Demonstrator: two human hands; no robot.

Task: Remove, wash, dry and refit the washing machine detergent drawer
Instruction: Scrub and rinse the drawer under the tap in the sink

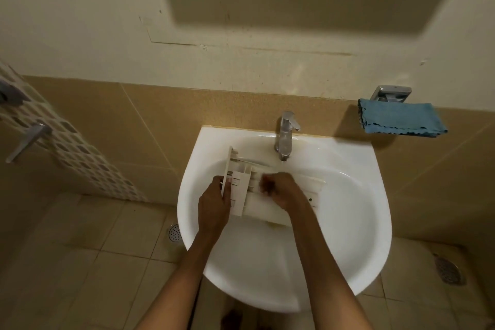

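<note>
The white detergent drawer [267, 195] lies sideways across the white sink [348, 222], its front panel at the left. My left hand [215, 206] grips the front-panel end, thumb over the panel's edge. My right hand [278, 190] is over the drawer's middle with fingers curled down into its compartments; it is blurred, and what the fingers hold, if anything, cannot be made out. The chrome tap [285, 134] stands just behind the drawer. No running water is plainly visible.
A blue cloth [399, 119] hangs on a chrome holder [391, 93] on the wall at the right. A patterned curtain [80, 158] and a metal handle [26, 142] are at the left. Floor drains [174, 233] [448, 269] lie on both sides of the sink.
</note>
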